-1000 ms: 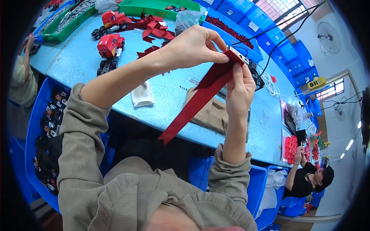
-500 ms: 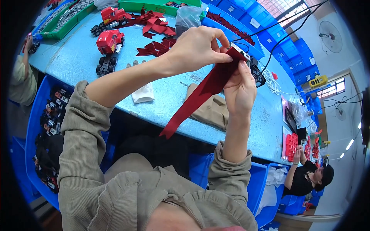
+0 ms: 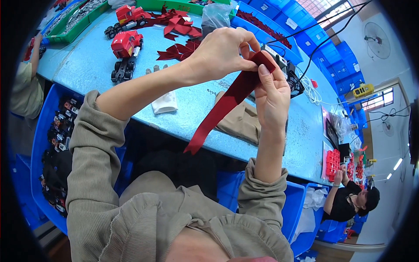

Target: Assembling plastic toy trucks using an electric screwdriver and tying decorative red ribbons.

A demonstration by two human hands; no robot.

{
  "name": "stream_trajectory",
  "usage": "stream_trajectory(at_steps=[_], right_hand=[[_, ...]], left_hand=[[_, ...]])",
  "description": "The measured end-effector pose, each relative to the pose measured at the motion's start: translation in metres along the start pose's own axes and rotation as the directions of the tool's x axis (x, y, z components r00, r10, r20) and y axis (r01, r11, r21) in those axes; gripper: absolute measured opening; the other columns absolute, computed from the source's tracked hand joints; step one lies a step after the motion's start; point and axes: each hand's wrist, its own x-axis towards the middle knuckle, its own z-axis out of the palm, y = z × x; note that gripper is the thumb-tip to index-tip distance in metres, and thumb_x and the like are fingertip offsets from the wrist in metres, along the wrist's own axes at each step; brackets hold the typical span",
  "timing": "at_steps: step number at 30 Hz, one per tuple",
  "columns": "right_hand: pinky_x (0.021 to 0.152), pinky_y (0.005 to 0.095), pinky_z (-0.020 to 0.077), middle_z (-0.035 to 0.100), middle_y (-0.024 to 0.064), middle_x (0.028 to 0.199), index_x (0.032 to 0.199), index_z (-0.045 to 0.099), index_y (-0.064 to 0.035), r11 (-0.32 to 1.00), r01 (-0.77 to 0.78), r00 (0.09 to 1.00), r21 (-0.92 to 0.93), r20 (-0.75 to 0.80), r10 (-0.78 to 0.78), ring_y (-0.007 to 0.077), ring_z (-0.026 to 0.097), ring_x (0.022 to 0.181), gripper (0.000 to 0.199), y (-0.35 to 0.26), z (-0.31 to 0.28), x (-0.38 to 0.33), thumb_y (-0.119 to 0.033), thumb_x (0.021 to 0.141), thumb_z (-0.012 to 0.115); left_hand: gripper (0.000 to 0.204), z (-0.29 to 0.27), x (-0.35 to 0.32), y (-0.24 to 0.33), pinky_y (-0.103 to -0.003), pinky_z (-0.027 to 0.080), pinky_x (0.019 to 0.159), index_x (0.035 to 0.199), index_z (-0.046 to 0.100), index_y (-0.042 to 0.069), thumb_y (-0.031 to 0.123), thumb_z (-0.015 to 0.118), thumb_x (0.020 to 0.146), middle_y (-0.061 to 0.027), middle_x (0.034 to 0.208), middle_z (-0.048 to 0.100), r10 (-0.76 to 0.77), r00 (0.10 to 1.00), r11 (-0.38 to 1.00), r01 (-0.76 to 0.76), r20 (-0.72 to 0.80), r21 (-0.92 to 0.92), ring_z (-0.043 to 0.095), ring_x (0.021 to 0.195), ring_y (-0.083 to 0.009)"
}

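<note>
A dark red ribbon (image 3: 224,109) hangs down diagonally from my two hands, its notched end over the table's front edge. My left hand (image 3: 220,54) pinches its upper end between thumb and fingers. Close beside it, my right hand (image 3: 273,96) grips the same end, the thumb pressed flat on the red cloth. Between the hands the top of the ribbon is bent over; the left fingertips are partly hidden behind it. Dark red bows (image 3: 179,51) and two red toy trucks (image 3: 125,48) stand on the table left of my left hand.
On the blue table (image 3: 196,94) lie a folded tan cloth (image 3: 239,120) and a white packet (image 3: 165,102). A blue bin of red ribbon pieces (image 3: 264,28) and green trays (image 3: 80,26) line the back. A blue tub of small parts (image 3: 61,131) stands left. Co-workers sit at both sides.
My right thumb has shifted left along the ribbon, nearer my left fingers. The ribbon's top end, flat before, now curves over between the hands.
</note>
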Motion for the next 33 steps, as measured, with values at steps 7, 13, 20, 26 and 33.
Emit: stream_trajectory(at_steps=[7,13,20,26,33], right_hand=[[0.085,0.0273,0.0487,0.059,0.0132,0.11,0.133,0.033,0.0022,0.996,-0.051,0.997,0.066,0.061,0.047,0.0163,0.058,0.102,0.045,-0.001,0.001,0.001,-0.009,0.093,0.049],[0.088,0.0306,0.0481,0.056,0.0147,0.114,0.136,0.026,0.0024,0.994,-0.081,0.986,0.079,0.153,0.068,0.0188,0.056,0.106,0.048,0.003,0.004,0.003,-0.01,0.094,0.046],[0.085,0.0288,0.0475,0.058,0.0143,0.11,0.138,0.023,0.0019,0.982,-0.1,0.976,0.162,0.21,0.064,0.0169,0.058,0.102,0.051,0.0,0.011,0.0,-0.009,0.094,0.046],[0.092,0.0349,0.0447,0.053,0.0169,0.118,0.138,0.023,0.0024,0.979,-0.135,0.964,0.149,0.25,0.095,0.0214,0.056,0.107,0.052,-0.002,0.021,-0.002,-0.007,0.091,0.043],[0.095,0.0372,0.0437,0.052,0.0186,0.12,0.136,0.025,0.0035,0.968,-0.13,0.961,0.217,0.266,0.07,0.0237,0.056,0.108,0.051,0.002,0.024,0.0,-0.006,0.088,0.04]], left_hand=[[0.032,-0.005,0.003,-0.006,-0.028,0.049,0.069,0.096,0.065,0.003,0.028,0.07,0.077,-0.0076,0.077,0.064,0.085,0.996,0.994,-0.085,0.012,0.065,0.061,0.072,-0.0173],[0.037,-0.022,0.014,0.0,-0.028,0.05,0.069,0.096,0.066,0.002,0.036,0.063,0.084,-0.005,0.077,0.063,-0.031,0.937,0.982,0.094,0.348,-0.165,0.06,0.074,-0.0137],[0.038,-0.047,0.018,0.023,-0.02,0.048,0.057,0.095,0.067,0.0,0.037,0.059,0.088,-0.0021,0.07,0.061,-0.248,0.812,0.901,0.394,0.529,-0.182,0.058,0.064,-0.0069],[0.029,-0.051,0.012,0.009,-0.017,0.047,0.05,0.094,0.067,0.001,0.028,0.06,0.088,-0.002,0.069,0.062,-0.126,0.87,0.941,0.257,0.476,-0.22,0.057,0.058,-0.0055],[0.025,-0.05,0.012,0.017,-0.017,0.048,0.052,0.094,0.067,-0.001,0.023,0.064,0.086,-0.0039,0.073,0.064,-0.167,0.901,0.923,0.286,0.402,-0.257,0.058,0.061,-0.0054]])
